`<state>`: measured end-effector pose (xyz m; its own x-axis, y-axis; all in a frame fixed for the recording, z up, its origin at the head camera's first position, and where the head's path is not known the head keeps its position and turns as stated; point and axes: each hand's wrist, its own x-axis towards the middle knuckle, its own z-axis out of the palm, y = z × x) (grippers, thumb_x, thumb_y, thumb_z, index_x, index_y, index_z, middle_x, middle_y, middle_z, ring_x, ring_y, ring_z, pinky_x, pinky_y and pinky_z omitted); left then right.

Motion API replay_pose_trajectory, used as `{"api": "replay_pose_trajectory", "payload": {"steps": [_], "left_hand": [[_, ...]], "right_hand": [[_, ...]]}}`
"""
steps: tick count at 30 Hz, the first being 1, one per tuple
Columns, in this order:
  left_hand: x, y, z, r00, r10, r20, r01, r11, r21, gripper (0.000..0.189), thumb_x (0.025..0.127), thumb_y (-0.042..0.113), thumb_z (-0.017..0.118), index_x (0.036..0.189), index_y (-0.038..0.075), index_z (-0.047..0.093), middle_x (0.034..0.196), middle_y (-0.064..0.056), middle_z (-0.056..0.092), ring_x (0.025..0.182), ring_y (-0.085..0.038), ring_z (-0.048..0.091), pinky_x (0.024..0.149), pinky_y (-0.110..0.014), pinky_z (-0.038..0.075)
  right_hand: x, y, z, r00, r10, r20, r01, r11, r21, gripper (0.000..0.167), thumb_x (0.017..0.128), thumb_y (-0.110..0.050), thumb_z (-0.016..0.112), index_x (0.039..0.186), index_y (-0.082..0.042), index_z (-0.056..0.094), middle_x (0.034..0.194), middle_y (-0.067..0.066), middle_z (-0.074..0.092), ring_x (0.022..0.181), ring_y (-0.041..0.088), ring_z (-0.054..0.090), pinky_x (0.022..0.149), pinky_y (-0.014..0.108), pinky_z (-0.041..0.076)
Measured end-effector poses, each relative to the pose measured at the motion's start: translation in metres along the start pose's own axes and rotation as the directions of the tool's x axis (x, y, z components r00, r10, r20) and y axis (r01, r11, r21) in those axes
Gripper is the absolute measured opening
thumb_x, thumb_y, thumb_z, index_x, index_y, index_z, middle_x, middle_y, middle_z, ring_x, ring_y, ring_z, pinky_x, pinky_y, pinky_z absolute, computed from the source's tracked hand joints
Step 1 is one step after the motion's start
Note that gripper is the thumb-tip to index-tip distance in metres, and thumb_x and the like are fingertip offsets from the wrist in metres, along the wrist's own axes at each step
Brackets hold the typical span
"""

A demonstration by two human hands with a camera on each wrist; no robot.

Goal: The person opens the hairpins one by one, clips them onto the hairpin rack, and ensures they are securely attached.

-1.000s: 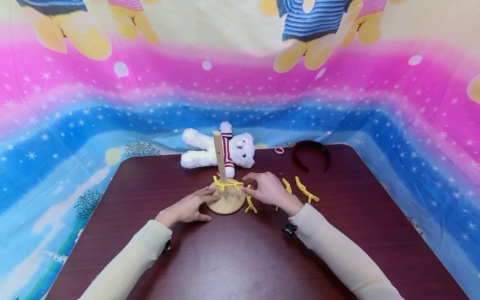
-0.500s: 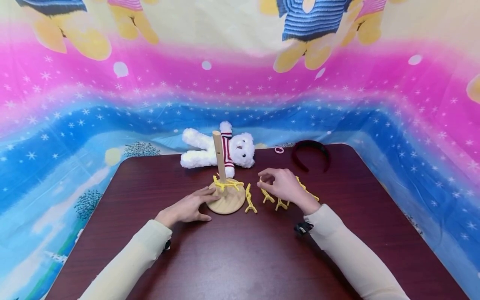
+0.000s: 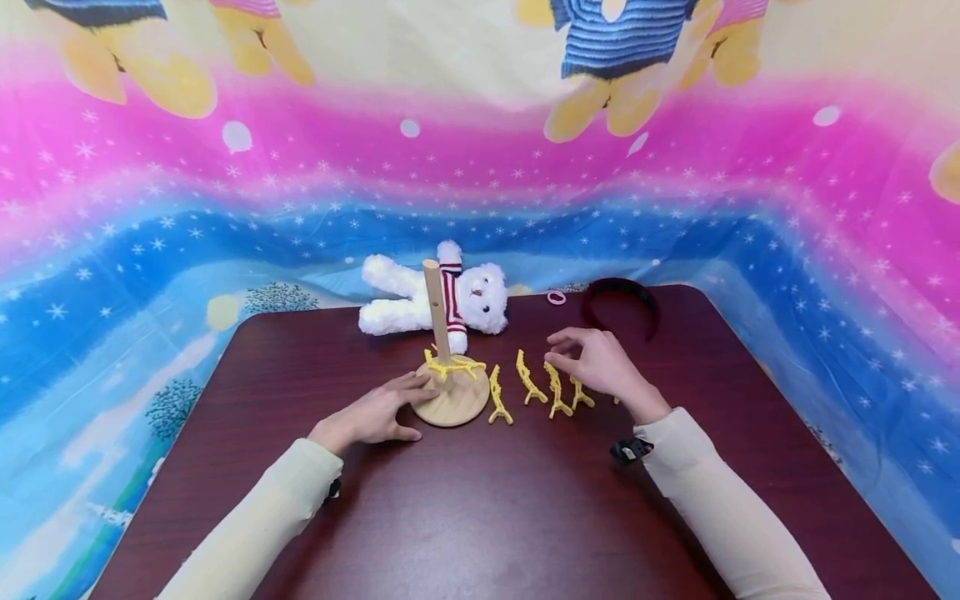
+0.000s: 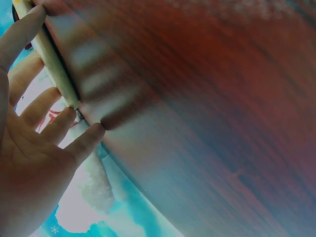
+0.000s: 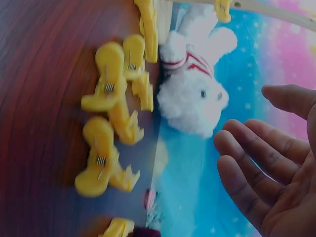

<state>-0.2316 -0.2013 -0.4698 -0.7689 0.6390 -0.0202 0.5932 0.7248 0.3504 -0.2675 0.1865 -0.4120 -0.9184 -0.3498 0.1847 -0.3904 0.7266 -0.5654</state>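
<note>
My left hand (image 3: pixel 369 412) lies with its fingertips on the round wooden base (image 3: pixel 453 410) of a stand, and its fingers show straight and spread in the left wrist view. Yellow hair clips (image 3: pixel 454 367) stick out around the lower part of the upright wooden post (image 3: pixel 437 312). To the right of the base, several loose yellow hair clips (image 3: pixel 530 382) lie in a row on the dark table. Above the right part of that row hovers my right hand (image 3: pixel 606 364), partly covering the clips. Its loosely bent fingers (image 5: pixel 234 177) hold nothing in the right wrist view.
Behind the post a white plush bear (image 3: pixel 483 298) in a striped top lies on its side. A pink hair tie (image 3: pixel 556 297) and a dark red headband (image 3: pixel 596 304) lie near the table's back edge. Patterned cloth (image 3: pixel 480 158) hangs around the table.
My right hand has moved right, away from the base and along the row, uncovering more of the loose clips. My left hand has stayed on the base.
</note>
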Motion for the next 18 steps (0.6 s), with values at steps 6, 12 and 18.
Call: {"api": "replay_pose_trajectory", "payload": {"steps": [6, 12, 18], "left_hand": [[0.001, -0.002, 0.001, 1.000, -0.005, 0.007, 0.005, 1.000, -0.002, 0.074, 0.081, 0.032, 0.083, 0.147, 0.018, 0.052, 0.160, -0.015, 0.036, 0.151, -0.036, 0.029, 0.116, -0.052, 0.037], [0.002, -0.002, 0.002, 1.000, 0.001, 0.007, -0.001, 1.000, 0.000, 0.074, 0.081, 0.031, 0.083, 0.147, 0.018, 0.052, 0.160, -0.016, 0.036, 0.151, -0.036, 0.029, 0.117, -0.052, 0.036], [0.001, -0.001, 0.001, 1.000, -0.003, 0.011, 0.003, 1.000, -0.008, 0.074, 0.081, 0.031, 0.083, 0.147, 0.017, 0.052, 0.161, -0.016, 0.036, 0.151, -0.037, 0.028, 0.117, -0.053, 0.036]], "right_hand": [[-0.007, 0.020, -0.007, 0.999, 0.035, -0.026, -0.035, 0.999, -0.010, 0.030, 0.091, -0.035, 0.072, 0.116, -0.018, 0.073, 0.098, 0.000, 0.078, 0.083, 0.014, 0.071, 0.070, 0.033, 0.054], [-0.016, 0.039, -0.012, 0.997, 0.072, -0.034, -0.073, 0.997, -0.028, 0.032, 0.091, -0.037, 0.071, 0.117, -0.018, 0.072, 0.100, 0.002, 0.077, 0.085, 0.017, 0.071, 0.072, 0.033, 0.054], [-0.024, 0.054, -0.018, 0.991, 0.131, -0.018, -0.131, 0.991, -0.040, 0.035, 0.092, -0.038, 0.071, 0.118, -0.014, 0.072, 0.103, 0.005, 0.077, 0.088, 0.020, 0.071, 0.067, 0.031, 0.054]]}}
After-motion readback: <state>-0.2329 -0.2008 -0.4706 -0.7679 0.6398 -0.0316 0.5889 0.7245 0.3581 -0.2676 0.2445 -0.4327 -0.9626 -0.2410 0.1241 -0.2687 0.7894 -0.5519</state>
